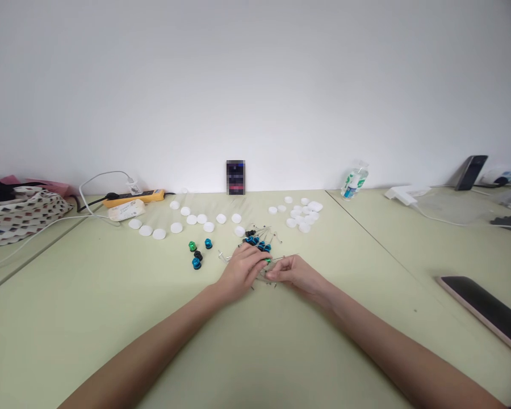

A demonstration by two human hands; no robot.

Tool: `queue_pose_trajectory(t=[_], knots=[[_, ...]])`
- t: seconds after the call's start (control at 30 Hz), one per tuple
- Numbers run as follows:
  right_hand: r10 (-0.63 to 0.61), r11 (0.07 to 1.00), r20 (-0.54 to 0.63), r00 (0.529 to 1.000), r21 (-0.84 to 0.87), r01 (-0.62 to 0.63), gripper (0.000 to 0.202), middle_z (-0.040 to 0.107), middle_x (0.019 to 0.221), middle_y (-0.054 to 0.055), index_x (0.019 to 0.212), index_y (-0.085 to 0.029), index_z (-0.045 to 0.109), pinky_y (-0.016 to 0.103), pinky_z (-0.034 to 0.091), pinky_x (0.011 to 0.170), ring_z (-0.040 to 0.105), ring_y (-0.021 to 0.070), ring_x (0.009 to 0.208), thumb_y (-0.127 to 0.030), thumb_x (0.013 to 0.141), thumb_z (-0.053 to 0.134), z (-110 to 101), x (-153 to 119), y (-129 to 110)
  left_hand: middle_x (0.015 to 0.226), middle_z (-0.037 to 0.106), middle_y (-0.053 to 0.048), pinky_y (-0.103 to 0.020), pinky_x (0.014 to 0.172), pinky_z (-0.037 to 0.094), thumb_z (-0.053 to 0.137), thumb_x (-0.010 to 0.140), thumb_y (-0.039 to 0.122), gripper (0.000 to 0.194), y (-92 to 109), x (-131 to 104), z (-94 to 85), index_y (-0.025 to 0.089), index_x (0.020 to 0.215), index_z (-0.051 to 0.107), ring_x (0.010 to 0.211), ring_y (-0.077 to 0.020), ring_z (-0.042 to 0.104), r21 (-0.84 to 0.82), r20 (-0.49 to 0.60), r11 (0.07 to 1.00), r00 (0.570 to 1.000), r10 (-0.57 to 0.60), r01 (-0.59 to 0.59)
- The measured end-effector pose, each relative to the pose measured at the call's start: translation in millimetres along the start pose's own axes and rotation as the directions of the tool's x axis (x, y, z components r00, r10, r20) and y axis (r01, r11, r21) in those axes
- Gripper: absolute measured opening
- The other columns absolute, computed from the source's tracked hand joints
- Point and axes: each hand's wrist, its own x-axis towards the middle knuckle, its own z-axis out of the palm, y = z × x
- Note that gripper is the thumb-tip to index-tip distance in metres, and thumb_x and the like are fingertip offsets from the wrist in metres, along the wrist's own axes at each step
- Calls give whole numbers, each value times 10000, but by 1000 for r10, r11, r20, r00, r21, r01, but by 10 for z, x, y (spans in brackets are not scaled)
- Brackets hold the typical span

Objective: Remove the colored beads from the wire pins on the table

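My left hand (239, 271) is closed near the middle of the table, its fingertips on a small shiny green piece (268, 260) with a thin metal wire sticking out to the right. Beside it, my right hand (296, 274) has thumb and fingers pinched together close to that wire; exactly what they grip is too small to make out. Just beyond my left hand lies a cluster of blue and black pieces (263, 246) with thin metal wires, partly covered by the hand. Several loose round caps, among them a green cap (192, 246) and a blue cap (196, 263), sit to the left.
White discs (176, 228) with clear stems are spread at the back left, and more white discs (304, 216) at the back right. A phone (235, 177) leans on the wall. Around the sides are a yellow power strip (140, 197), a bottle (354, 182) and a dark flat device (485, 309).
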Motion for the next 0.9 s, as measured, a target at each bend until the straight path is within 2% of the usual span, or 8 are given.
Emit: queue_pose_trajectory(t=[0.17,0.27,0.4,0.47,0.6,0.73,0.83,0.9], knots=[[13,999,30,999,35,-14,351,534,534,-35,510,-137,495,207,288,477,428,62,496,-318,506,795,24,-11,-24,898,621,-65,-332,794,386,334,917,266,291,34,5,-12,207,1059,581,859,-185,489,-11,8,1000,1000,5,-5],[51,998,81,995,15,-53,359,579,553,-14,585,-137,495,186,219,405,377,39,425,-349,547,783,14,-4,-17,915,619,-68,-334,794,384,337,916,268,294,37,5,-6,207,1066,582,862,-186,489,-16,14,1000,1000,16,-16],[53,994,167,985,82,-67,417,642,669,38,873,-138,570,209,383,469,536,97,524,-387,598,759,-15,6,-14,910,613,-59,-332,799,380,341,915,256,291,14,7,0,211,1073,581,868,-183,481,-9,18,1000,999,27,-27],[46,993,192,980,101,-67,419,657,729,62,884,-130,582,218,404,486,556,102,543,-390,605,754,-30,15,-14,911,611,-59,-331,800,379,337,916,247,291,1,8,-3,207,1067,583,872,-184,476,-1,14,1000,1000,20,-20],[34,999,107,994,37,-38,322,649,642,53,723,-119,587,178,240,383,507,83,482,-334,576,778,-39,29,-18,925,613,-63,-330,801,378,339,917,249,288,-2,8,-11,194,1058,584,890,-187,474,5,14,1000,1000,18,-18],[7,999,65,998,45,-10,300,585,550,-8,622,-129,545,176,229,411,475,70,500,-268,541,799,-5,9,-35,921,614,-63,-333,799,378,336,919,258,290,12,4,-4,199,1064,579,886,-189,478,-3,5,1000,1000,19,-19],[21,999,85,996,38,-25,293,524,539,-44,676,-131,579,176,199,393,409,37,438,-293,555,790,16,-12,-41,918,614,-58,-336,796,375,336,919,257,288,15,-1,8,203,1070,575,879,-188,475,3,9,1000,1000,20,-20],[31,999,111,993,22,-34,307,542,593,-24,766,-125,616,177,221,385,463,51,450,-328,592,769,17,-15,-38,924,614,-57,-339,796,371,339,919,256,285,9,-4,17,204,1066,577,880,-188,471,15,17,1000,1000,21,-21]])
